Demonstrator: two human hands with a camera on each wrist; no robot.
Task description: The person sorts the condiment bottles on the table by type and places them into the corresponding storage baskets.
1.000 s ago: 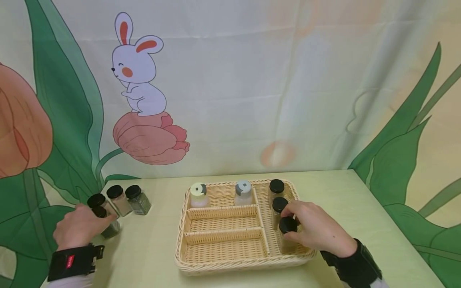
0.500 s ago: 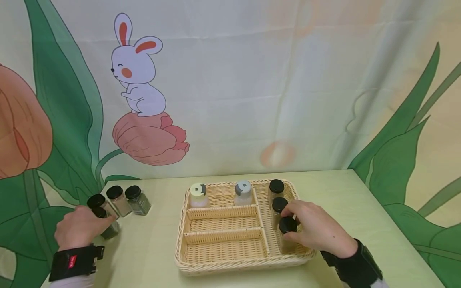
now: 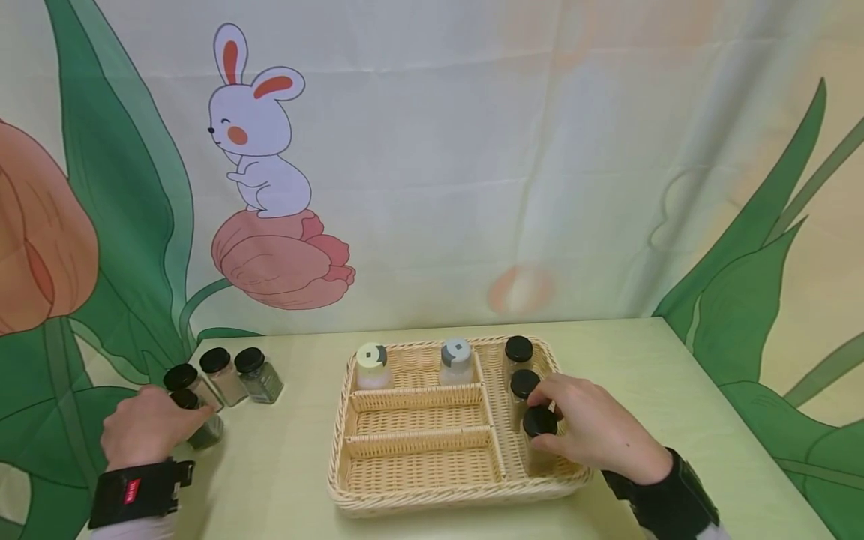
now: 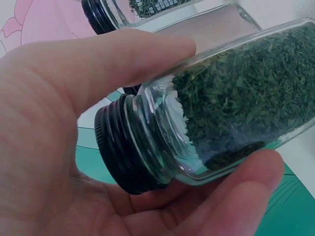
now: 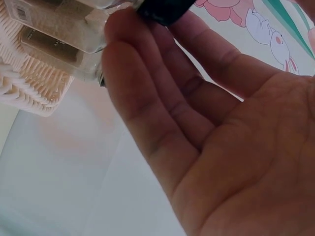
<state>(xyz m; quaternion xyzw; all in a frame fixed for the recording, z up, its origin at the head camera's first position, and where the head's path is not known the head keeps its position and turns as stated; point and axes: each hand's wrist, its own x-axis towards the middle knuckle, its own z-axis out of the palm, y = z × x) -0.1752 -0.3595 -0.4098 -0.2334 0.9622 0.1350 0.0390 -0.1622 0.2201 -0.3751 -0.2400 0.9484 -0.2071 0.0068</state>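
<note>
1. I see the left hand gripping a black-lidded clear glass jar of green herbs, left on the tabletop; smooth glass could slip.
2. Right hand pinches a black-capped glass jar of brownish powder, near end, right compartment of the cream wicker tray; a snagged finger could tip it.
3. Three black-lidded glass jars crowd the left hand; knock risk.
4. Tray walls obstruct low entry.

Your left hand grips a black-lidded glass jar of dark green contents, beside three similar jars near the back left corner of the tabletop. Your right hand pinches another black-lidded jar inside a rectangular cream wicker basket near the back edge.
</note>
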